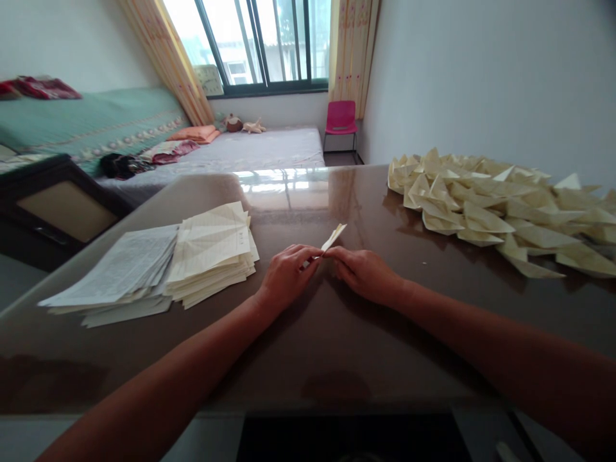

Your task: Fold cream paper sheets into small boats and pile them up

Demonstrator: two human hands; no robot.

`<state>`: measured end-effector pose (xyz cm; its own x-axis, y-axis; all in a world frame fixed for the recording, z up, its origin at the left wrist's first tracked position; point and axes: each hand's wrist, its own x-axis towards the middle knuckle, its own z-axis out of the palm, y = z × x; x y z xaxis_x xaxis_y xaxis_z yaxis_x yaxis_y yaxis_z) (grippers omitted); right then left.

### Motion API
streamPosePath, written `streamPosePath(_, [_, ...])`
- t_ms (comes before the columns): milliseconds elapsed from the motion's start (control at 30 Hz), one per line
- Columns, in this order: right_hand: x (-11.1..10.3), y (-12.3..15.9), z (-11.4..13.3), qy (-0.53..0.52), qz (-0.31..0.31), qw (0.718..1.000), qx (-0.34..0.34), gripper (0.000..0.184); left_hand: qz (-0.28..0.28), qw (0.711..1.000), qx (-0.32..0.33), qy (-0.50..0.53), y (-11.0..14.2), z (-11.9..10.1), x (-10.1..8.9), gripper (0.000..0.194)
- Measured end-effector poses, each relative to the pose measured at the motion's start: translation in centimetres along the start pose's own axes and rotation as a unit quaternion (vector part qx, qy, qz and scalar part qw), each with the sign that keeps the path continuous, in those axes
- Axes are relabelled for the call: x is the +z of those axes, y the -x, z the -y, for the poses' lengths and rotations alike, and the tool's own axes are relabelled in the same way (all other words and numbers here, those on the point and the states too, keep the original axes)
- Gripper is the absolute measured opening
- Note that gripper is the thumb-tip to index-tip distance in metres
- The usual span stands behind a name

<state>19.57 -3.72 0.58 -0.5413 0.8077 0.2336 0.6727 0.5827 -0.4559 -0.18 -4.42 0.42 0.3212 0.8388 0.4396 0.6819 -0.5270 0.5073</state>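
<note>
A narrow folded strip of cream paper sticks up and away between my two hands, above the middle of the brown table. My left hand pinches its near end between thumb and fingers. From the other side, my right hand grips the same end, its fingertips meeting those of the left. The lower part of the paper is hidden behind my fingers.
Left on the glossy table lie a stack of cream lined sheets and a stack of printed sheets. A heap of folded paper pieces covers the right side. Beyond stand a bed and a pink chair.
</note>
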Motion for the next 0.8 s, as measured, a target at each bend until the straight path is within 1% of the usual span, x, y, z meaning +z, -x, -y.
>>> streamPosePath(67, [-0.1, 0.1, -0.1, 0.016, -0.003, 1.0, -0.019, 0.034, -0.015, 0.999, -0.038, 0.027, -0.2, 0.0, -0.1, 0.019])
streamPosePath(133, [-0.4, 0.0, -0.2, 0.021, -0.025, 0.999, -0.023, 0.031, -0.03, 0.992, -0.087, 0.088, -0.5, 0.1, -0.3, 0.018])
streamPosePath(200, [-0.8, 0.0, -0.3, 0.013, -0.072, 0.997, -0.007, 0.027, -0.031, 0.972, -0.138, 0.187, -0.7, 0.3, -0.5, 0.021])
streamPosePath(267, [-1.3, -0.2, -0.5, 0.002, -0.119, 0.993, 0.017, 0.025, -0.012, 0.944, -0.181, 0.274, -0.8, 0.6, -0.7, 0.025])
streamPosePath(333, [-1.6, -0.3, -0.7, 0.0, -0.128, 0.991, 0.025, 0.024, 0.012, 0.927, -0.21, 0.311, -0.7, 1.1, -0.8, 0.027])
streamPosePath(367, [-1.7, -0.3, -0.9, 0.002, -0.116, 0.993, 0.017, 0.023, 0.022, 0.924, -0.22, 0.311, -0.7, 1.2, -0.7, 0.026])
streamPosePath(433, [-1.7, -0.3, -1.0, 0.022, -0.076, 0.997, -0.024, 0.024, 0.037, 0.926, -0.227, 0.298, -0.6, 1.5, -0.6, 0.024])
streamPosePath(500, [-1.5, -0.3, -1.1, 0.064, -0.041, 0.994, -0.079, 0.036, 0.052, 0.929, -0.229, 0.288, -0.6, 1.7, -0.5, 0.022])
streamPosePath(567, [-1.4, -0.2, -1.2, 0.118, -0.023, 0.986, -0.119, 0.049, 0.063, 0.927, -0.234, 0.285, -0.6, 1.7, -0.4, 0.02])
streamPosePath(600, [-1.4, -0.2, -1.2, 0.141, -0.016, 0.981, -0.13, 0.05, 0.065, 0.925, -0.239, 0.286, -0.6, 1.8, -0.4, 0.02])
streamPosePath(667, [-1.4, -0.2, -1.3, 0.173, -0.004, 0.974, -0.145, 0.045, 0.07, 0.924, -0.248, 0.284, -0.6, 1.9, -0.4, 0.018])
streamPosePath(733, [-1.5, -0.2, -1.3, 0.189, 0.009, 0.969, -0.16, 0.04, 0.084, 0.936, -0.24, 0.245, -0.6, 2.1, -0.6, 0.016])
streamPosePath(800, [-1.4, -0.3, -1.4, 0.196, 0.021, 0.966, -0.169, 0.033, 0.092, 0.967, -0.193, 0.136, -0.5, 2.1, -0.8, 0.013])
